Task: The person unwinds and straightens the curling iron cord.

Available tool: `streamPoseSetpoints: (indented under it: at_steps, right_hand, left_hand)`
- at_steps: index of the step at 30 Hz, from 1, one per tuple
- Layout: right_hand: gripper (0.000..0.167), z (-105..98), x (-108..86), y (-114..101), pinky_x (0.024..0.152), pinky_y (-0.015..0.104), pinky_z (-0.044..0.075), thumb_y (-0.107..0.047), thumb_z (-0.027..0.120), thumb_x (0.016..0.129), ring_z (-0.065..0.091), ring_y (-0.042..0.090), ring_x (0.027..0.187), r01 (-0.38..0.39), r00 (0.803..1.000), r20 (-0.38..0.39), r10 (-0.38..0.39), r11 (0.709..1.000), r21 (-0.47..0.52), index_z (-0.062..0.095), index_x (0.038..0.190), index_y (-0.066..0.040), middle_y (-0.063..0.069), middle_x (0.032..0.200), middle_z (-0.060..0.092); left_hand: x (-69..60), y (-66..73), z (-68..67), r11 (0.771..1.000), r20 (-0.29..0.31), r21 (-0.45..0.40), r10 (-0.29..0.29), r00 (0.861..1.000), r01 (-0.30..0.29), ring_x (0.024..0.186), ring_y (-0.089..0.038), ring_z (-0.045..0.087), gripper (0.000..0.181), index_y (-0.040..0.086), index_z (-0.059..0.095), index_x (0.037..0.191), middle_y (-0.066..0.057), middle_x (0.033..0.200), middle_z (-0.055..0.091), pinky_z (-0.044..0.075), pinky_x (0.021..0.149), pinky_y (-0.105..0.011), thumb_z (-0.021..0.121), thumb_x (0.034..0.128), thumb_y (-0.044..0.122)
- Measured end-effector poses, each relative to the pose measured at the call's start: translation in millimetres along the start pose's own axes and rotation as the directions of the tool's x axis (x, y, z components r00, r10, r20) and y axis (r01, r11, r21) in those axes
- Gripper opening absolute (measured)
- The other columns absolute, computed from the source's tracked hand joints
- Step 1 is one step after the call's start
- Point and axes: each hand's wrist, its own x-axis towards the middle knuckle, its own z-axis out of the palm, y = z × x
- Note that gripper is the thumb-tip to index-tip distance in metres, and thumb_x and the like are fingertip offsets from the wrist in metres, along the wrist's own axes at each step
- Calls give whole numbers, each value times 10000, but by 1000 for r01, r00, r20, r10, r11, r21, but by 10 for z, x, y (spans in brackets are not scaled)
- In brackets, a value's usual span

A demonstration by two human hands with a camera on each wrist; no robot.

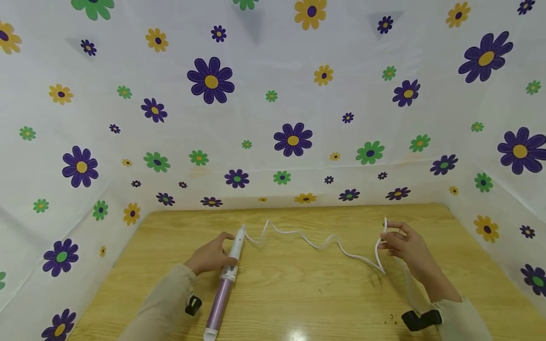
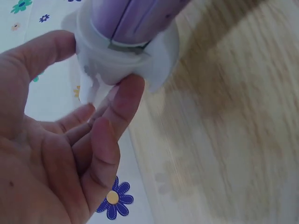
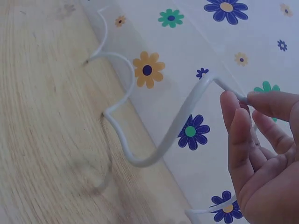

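A curling iron with a white handle and a purple barrel [image 1: 220, 303] lies at a slant on the left part of the table in the head view. My left hand [image 1: 212, 255] grips its handle between thumb and fingers. In the left wrist view, the thumb and a fingertip touch the white part beside the purple barrel [image 2: 135, 18]. A wavy white cord [image 1: 294, 232] runs from the handle's far end across to the right. My right hand [image 1: 407, 248] pinches this cord between thumb and fingertips, lifting a loop; the right wrist view shows the raised cord [image 3: 180, 121] rising to the fingertips.
The wooden table [image 1: 298, 293] has its back edge against a white flowered cloth [image 1: 256, 109], which also covers both sides. Small dark specks [image 1: 392, 318] lie on the wood near the right wrist. Each wrist wears a black strap mount [image 1: 420, 320].
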Motion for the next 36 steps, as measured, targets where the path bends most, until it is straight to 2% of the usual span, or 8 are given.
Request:
streamPoseSetpoints:
  at_steps: [7, 11, 16, 23, 28, 31, 33, 36]
  right_hand:
    - [162, -32, 71, 63, 685, 186, 544, -148, 536, 990, 693, 24, 766, -47, 998, -29, 52, 987, 155, 477, 1112, -235, -128, 833, 694]
    - [153, -17, 112, 115, 683, 198, 549, -131, 531, 990, 695, 33, 758, -62, 998, -17, 64, 989, 137, 478, 1102, -221, -116, 821, 689]
    - [171, 19, 141, 163, 677, 207, 549, -166, 519, 999, 685, 36, 746, -95, 995, -32, 98, 993, 67, 444, 1153, -171, -151, 835, 673]
    - [364, 36, 179, 135, 682, 220, 544, -195, 516, 1001, 637, 41, 734, -114, 993, -38, 113, 993, -37, 379, 1282, -8, -156, 836, 613]
    - [403, -5, 168, 123, 719, 246, 547, -239, 516, 1004, 636, 49, 787, -113, 993, 7, 114, 989, -91, 376, 1311, -17, -170, 895, 611]
    - [395, -66, 103, 111, 737, 267, 549, -247, 506, 1008, 642, 58, 819, -85, 995, 32, 91, 982, -169, 394, 1315, -25, -180, 939, 620]
    - [425, -120, 39, 95, 736, 278, 550, -239, 496, 1012, 649, 65, 834, -65, 996, 46, 78, 967, -248, 385, 1342, 5, -97, 1002, 639]
    - [492, -209, -71, 68, 722, 305, 546, -226, 481, 1018, 653, 98, 851, -46, 992, 90, 85, 930, -365, 338, 1377, 78, 98, 1087, 624]
  left_hand:
    - [-74, -135, -64, 997, -27, -62, -54, 998, 53, 663, -168, 612, 760, 61, 391, 1387, -95, 877, 652, 459, 586, -294, 785, 764, 242]
    - [-95, -188, -93, 994, -19, -88, -72, 997, 71, 631, -180, 609, 767, 64, 383, 1396, -94, 842, 657, 435, 549, -281, 787, 771, 249]
    - [-89, -210, -88, 995, -18, -82, -58, 998, 57, 617, -173, 615, 767, 60, 406, 1389, -75, 798, 662, 430, 546, -285, 802, 768, 272]
    - [-87, -194, -54, 995, 23, -85, -48, 999, 50, 660, -173, 630, 809, 15, 392, 1390, -80, 825, 655, 483, 609, -305, 813, 759, 297]
    - [-106, -196, -89, 995, 53, -99, -18, 998, 23, 665, -189, 633, 799, -12, 362, 1412, -109, 842, 661, 456, 576, -309, 783, 797, 275]
    - [-132, -217, -125, 995, 67, -105, 10, 998, -3, 719, -189, 633, 817, -15, 336, 1434, -118, 887, 668, 480, 623, -328, 777, 803, 261]
    - [-155, -232, -145, 995, 69, -100, 35, 997, -28, 766, -184, 631, 846, 2, 324, 1452, -113, 910, 674, 499, 682, -344, 788, 792, 259]
    - [-195, -250, -166, 992, 101, -90, 96, 990, -87, 844, -196, 620, 873, 59, 308, 1481, -106, 947, 661, 504, 743, -371, 797, 785, 260]
